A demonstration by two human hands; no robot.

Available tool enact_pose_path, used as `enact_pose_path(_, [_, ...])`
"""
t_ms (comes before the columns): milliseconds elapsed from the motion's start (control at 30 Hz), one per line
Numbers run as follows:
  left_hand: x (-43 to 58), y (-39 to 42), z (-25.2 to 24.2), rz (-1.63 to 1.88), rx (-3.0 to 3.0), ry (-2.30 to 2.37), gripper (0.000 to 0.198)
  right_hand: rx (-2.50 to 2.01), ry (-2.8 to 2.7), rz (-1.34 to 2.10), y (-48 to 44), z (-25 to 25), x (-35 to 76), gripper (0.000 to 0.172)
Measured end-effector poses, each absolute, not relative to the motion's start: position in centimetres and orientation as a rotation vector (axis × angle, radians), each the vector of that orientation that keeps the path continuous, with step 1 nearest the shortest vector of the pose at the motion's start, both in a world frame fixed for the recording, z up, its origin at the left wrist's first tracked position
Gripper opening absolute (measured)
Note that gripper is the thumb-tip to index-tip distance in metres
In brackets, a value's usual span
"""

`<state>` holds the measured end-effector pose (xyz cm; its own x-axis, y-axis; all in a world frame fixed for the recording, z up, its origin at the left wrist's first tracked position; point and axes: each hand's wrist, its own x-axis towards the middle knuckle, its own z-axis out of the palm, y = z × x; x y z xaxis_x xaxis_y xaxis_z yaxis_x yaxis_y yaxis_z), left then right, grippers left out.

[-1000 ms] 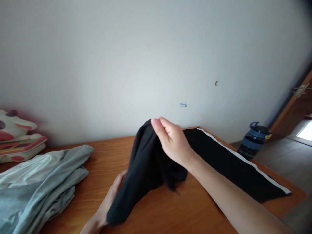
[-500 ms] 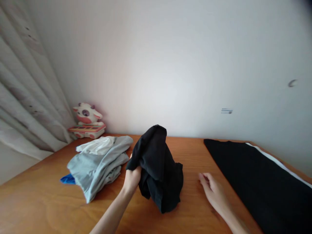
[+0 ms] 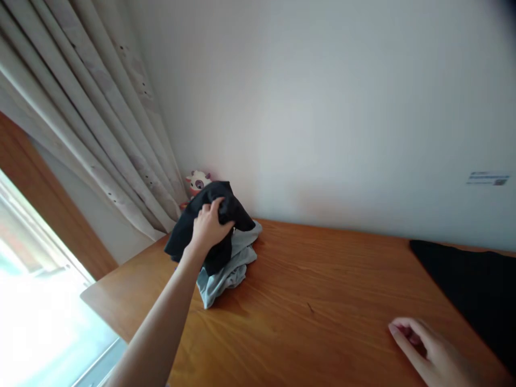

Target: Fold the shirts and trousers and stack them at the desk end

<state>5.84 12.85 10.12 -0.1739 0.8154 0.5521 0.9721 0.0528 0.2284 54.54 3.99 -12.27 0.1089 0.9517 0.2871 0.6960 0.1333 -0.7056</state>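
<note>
My left hand (image 3: 208, 226) grips a crumpled black garment (image 3: 183, 231) and holds it over the pile of clothes on the left. From under it shows a light grey garment (image 3: 242, 251), bunched on the table; the rest of the pile is hidden behind the black fabric and my hand. My right hand (image 3: 423, 344) rests low at the right by the table, fingers curled in with thumb and forefinger together and nothing in them. Beyond that hand lies a flat black cloth (image 3: 471, 285), cut off by the right edge of the view.
The wooden table (image 3: 322, 279) meets a white wall (image 3: 342, 107) at the back. A cow toy (image 3: 198, 181) stands in the far left corner, partly covered by the black garment. Curtains (image 3: 108, 107) hang beside a bright window (image 3: 32, 301). One small dark mark (image 3: 310, 307) shows on the tabletop.
My left hand has carried the black garment from mid-table leftward onto or over the grey pile. The view has turned left, bringing in the window. My right hand stays curled near the black cloth.
</note>
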Motion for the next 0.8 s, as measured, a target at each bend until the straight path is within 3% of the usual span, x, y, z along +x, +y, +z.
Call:
enact_pose_path(100, [6.5, 13.6, 2.1, -0.461, -1.970, -2.268, 0.079, -1.589, -1.674, 0.396, 3.9, -12.2, 54.4, 0.035])
enact_pose_path(200, [7.0, 13.7, -3.4, -0.348, -1.978, -2.119, 0.072, -1.562, -1.690, 0.353, 3.1, -11.5, 53.7, 0.034])
enact_pose_path(300, [6.2, 13.3, -4.4, -0.292, -1.952, -2.075, 0.061, -1.573, -1.687, 0.289, 2.0, -10.1, 53.6, 0.034])
enact_pose_path(467, [4.2, 12.9, -3.6, -0.126, -1.834, -2.105, 0.061, -1.913, -1.663, 0.020, 0.2, -6.8, 58.8, 0.041])
enact_pose_path(667, [10.9, 13.4, -6.9, -0.464, -2.047, -1.897, 0.054, -2.765, -1.348, -0.098, -1.1, -4.6, 68.0, 0.062])
enact_pose_path(800, [17.9, 13.7, -9.0, -0.729, -2.565, -1.606, 0.038, -2.812, -1.357, 0.077, -0.8, -4.9, 70.2, 0.056])
